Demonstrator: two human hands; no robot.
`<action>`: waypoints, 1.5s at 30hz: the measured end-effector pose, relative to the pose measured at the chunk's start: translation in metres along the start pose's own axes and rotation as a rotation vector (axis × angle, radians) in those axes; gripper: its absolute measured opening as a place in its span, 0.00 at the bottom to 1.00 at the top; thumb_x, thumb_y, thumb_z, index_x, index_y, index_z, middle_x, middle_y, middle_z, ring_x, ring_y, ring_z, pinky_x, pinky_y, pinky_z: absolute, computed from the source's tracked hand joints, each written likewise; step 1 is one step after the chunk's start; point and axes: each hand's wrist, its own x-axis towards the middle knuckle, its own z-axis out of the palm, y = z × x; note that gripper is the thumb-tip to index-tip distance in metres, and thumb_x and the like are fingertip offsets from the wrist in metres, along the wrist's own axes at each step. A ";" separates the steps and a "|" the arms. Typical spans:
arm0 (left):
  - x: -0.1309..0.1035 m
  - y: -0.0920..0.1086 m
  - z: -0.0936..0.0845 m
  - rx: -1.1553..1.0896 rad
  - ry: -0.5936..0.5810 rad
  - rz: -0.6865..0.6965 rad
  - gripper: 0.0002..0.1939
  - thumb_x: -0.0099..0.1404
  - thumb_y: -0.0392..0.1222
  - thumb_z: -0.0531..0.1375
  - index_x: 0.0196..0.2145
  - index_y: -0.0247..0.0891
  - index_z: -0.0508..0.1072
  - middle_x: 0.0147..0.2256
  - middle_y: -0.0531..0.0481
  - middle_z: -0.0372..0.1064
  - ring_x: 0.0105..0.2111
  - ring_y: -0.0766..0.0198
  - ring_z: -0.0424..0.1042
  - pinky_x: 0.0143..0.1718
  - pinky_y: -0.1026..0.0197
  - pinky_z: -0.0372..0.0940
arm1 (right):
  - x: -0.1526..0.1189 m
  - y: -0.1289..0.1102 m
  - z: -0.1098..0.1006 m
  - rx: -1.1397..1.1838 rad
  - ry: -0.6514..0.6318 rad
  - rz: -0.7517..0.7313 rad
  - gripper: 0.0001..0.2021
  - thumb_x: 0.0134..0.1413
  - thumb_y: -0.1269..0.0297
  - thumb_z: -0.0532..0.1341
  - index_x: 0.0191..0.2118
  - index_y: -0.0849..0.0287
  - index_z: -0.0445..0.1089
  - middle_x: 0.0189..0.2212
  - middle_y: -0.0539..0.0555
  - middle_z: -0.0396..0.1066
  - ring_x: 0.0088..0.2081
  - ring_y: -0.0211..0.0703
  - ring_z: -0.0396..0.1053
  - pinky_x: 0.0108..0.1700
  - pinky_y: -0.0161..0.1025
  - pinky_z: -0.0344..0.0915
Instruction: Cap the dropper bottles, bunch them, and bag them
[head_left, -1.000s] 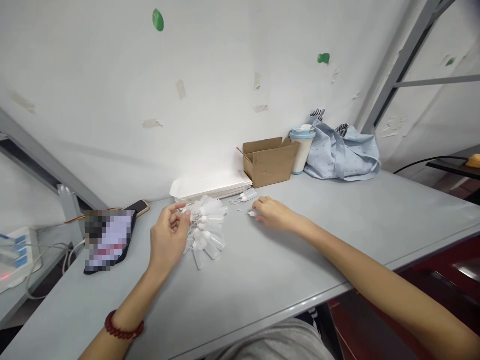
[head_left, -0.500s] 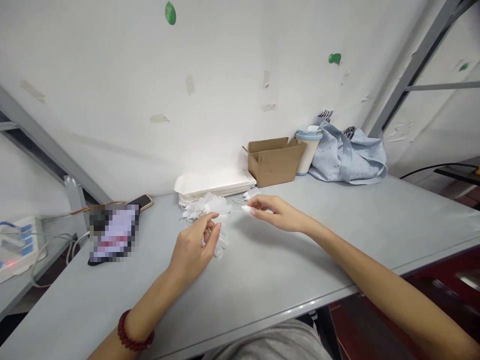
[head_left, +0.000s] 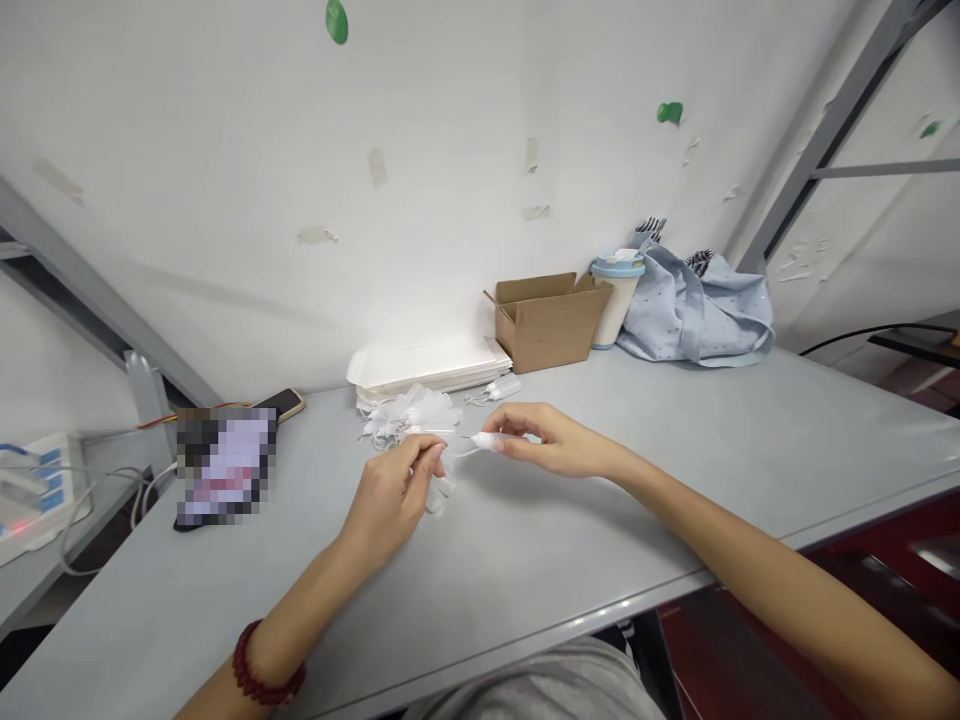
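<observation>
My right hand (head_left: 551,437) is closed around a small squeeze bottle (head_left: 486,441) with a white tip, held just above the table. A thin metal needle points left out of that tip. From the bottle a thin white strap (head_left: 466,453) curves over to my left hand (head_left: 397,487). The thumb and forefinger there pinch together at its end; whatever sits on that end is hidden. Just beyond the left fingers lies a pile of small white and clear bottles (head_left: 409,412). Another small bottle (head_left: 501,387) lies beyond my right hand.
Flat white cartons (head_left: 427,362) are stacked by the wall. An open cardboard box (head_left: 555,330), a lidded cup (head_left: 616,305) and a light blue bag (head_left: 697,310) stand to their right. At left lie a phone (head_left: 289,403), a blurred-out item (head_left: 229,465) and a power strip (head_left: 45,490).
My left finger and thumb have closed into a pinch. My right hand has lowered slightly and brought the bottle a little left, so its needle and strap now show.
</observation>
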 end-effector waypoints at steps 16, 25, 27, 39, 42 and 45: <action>-0.001 0.004 0.002 -0.109 -0.114 0.003 0.11 0.68 0.43 0.49 0.36 0.39 0.69 0.26 0.54 0.70 0.21 0.68 0.64 0.21 0.66 0.57 | -0.001 -0.004 0.006 0.056 -0.034 -0.025 0.08 0.60 0.67 0.53 0.41 0.61 0.66 0.37 0.52 0.68 0.36 0.36 0.63 0.36 0.33 0.59; -0.001 0.005 0.001 -0.117 -0.117 0.008 0.11 0.67 0.42 0.49 0.35 0.39 0.69 0.25 0.53 0.69 0.20 0.68 0.64 0.21 0.66 0.57 | -0.001 -0.005 0.007 0.036 -0.030 -0.017 0.08 0.60 0.66 0.53 0.41 0.61 0.67 0.36 0.52 0.69 0.33 0.36 0.63 0.34 0.32 0.59; -0.002 0.005 0.002 -0.100 -0.117 0.014 0.11 0.67 0.41 0.49 0.34 0.39 0.69 0.25 0.53 0.69 0.21 0.68 0.64 0.21 0.66 0.57 | -0.001 -0.006 0.007 0.013 -0.029 -0.018 0.08 0.60 0.66 0.53 0.41 0.61 0.67 0.36 0.52 0.69 0.33 0.36 0.63 0.33 0.32 0.59; -0.007 0.004 0.011 -0.078 -0.184 0.032 0.11 0.66 0.38 0.48 0.31 0.38 0.69 0.23 0.53 0.69 0.19 0.68 0.62 0.21 0.66 0.55 | 0.000 -0.001 0.020 -0.113 -0.019 -0.011 0.08 0.55 0.70 0.54 0.39 0.62 0.68 0.34 0.52 0.70 0.33 0.37 0.65 0.29 0.31 0.58; -0.009 0.005 0.012 -0.098 -0.197 0.014 0.11 0.66 0.39 0.48 0.31 0.38 0.68 0.23 0.53 0.68 0.19 0.68 0.61 0.20 0.66 0.54 | 0.000 0.000 0.022 -0.081 -0.020 -0.019 0.07 0.55 0.71 0.54 0.39 0.62 0.68 0.34 0.52 0.70 0.33 0.37 0.65 0.29 0.31 0.58; -0.010 0.005 0.012 -0.110 -0.194 -0.001 0.11 0.66 0.40 0.49 0.31 0.38 0.68 0.23 0.53 0.67 0.19 0.68 0.61 0.20 0.66 0.54 | 0.000 0.000 0.023 -0.037 -0.023 -0.014 0.07 0.56 0.70 0.53 0.39 0.62 0.67 0.35 0.52 0.70 0.34 0.37 0.65 0.29 0.31 0.58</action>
